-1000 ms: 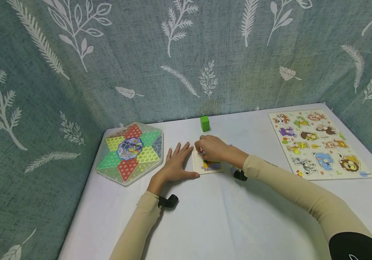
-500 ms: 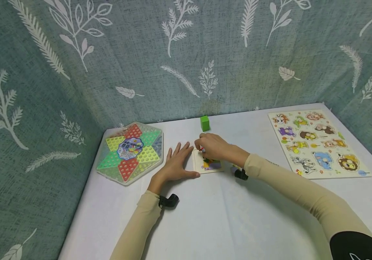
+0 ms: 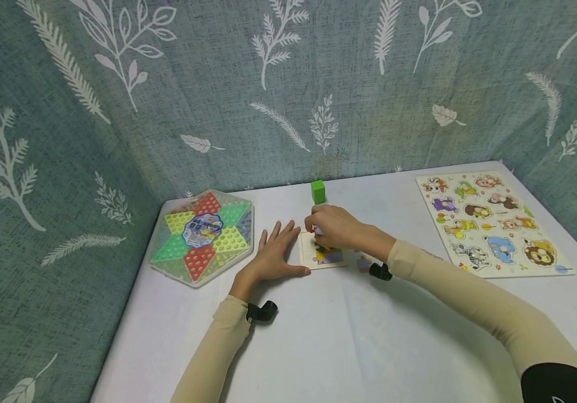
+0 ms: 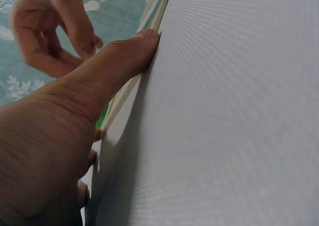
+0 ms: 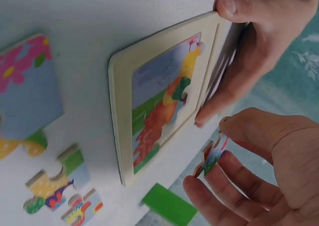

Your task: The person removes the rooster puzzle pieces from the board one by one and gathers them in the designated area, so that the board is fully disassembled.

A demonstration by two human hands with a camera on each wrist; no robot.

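Observation:
A small wooden jigsaw tray (image 5: 122, 86) lies on the white table, partly filled with joined pieces showing an orange and yellow picture. My left hand (image 3: 272, 260) rests at its left side with fingers spread. In the left wrist view, the left thumb (image 4: 124, 54) touches the tray's edge. Over the tray, my right hand (image 3: 338, 226) pinches a small jigsaw piece (image 5: 215, 153) between thumb and fingers. That piece is tilted and held clear of the tray in the right wrist view; its picture is mostly hidden. Loose jigsaw pieces (image 5: 60, 181) lie beside the tray.
Behind the tray stands a green block (image 3: 318, 192). To the left is a hexagonal Chinese checkers box (image 3: 201, 238) with a coloured star. An animal puzzle board (image 3: 495, 224) lies at the right. A patterned curtain (image 3: 288, 123) borders the table's back and sides.
My right hand and forearm have shifted slightly to the right, still with the jigsaw piece. My left hand stays in place at the tray.

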